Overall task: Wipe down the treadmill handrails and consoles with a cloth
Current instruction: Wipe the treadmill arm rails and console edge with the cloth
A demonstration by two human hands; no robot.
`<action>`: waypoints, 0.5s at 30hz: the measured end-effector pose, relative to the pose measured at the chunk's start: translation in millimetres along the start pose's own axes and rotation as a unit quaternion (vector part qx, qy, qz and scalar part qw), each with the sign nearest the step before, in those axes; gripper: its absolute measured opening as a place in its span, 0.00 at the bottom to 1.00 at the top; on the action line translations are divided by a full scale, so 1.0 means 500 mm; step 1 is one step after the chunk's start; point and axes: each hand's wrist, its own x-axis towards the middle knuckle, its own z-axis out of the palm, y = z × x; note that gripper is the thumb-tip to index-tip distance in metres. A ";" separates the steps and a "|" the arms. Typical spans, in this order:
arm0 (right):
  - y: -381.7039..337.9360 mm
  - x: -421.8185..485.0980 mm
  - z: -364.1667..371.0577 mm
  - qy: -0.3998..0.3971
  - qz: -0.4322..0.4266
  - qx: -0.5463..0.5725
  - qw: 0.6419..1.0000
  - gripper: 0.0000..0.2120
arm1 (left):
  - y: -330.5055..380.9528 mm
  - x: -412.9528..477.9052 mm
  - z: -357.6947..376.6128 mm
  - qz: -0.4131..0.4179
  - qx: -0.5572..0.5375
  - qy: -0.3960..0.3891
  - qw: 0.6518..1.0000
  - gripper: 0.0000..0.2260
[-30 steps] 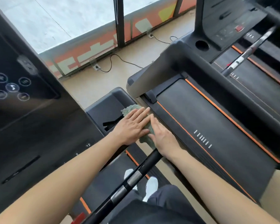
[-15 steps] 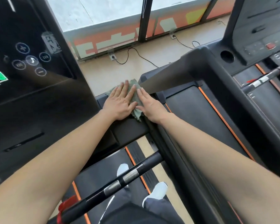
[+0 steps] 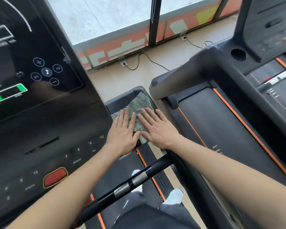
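Note:
A grey-green cloth (image 3: pixel 139 103) lies spread on the black side tray (image 3: pixel 122 100) of my treadmill, right of the console (image 3: pixel 40 113). My left hand (image 3: pixel 125 131) presses flat on the cloth's left part, fingers straight. My right hand (image 3: pixel 157 128) lies flat beside it on the cloth's right part, fingers straight and pointing away from me. The thumbs nearly meet over the cloth's near edge. The black handrail (image 3: pixel 135 179) with silver sensor bands runs below my forearms.
A second treadmill (image 3: pixel 221 113) with orange-edged belt stands close on the right; its console (image 3: pixel 271 30) and cup holder (image 3: pixel 238 54) are at top right. Power cables (image 3: pixel 147 60) cross the floor by the window. My feet (image 3: pixel 174 195) stand on the belt below.
Both hands stay flat on the cloth. The cloth is now spread wider beyond the fingertips, and the hands have spread apart on the tray. My view has shifted.

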 end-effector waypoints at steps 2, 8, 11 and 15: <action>-0.010 -0.038 0.017 0.008 -0.002 0.006 1.000 0.36 | 0.013 -0.034 0.019 0.008 0.003 0.011 1.000 0.33; -0.049 -0.105 0.024 0.019 0.021 0.035 0.999 0.34 | 0.055 -0.088 0.052 0.018 -0.012 0.030 0.999 0.37; -0.061 -0.089 0.019 0.031 0.046 0.041 0.998 0.33 | 0.063 -0.070 0.050 -0.015 -0.037 0.056 0.998 0.36; -0.050 -0.023 0.009 0.025 0.082 0.062 0.994 0.33 | 0.043 -0.011 0.032 -0.074 -0.022 0.056 0.995 0.35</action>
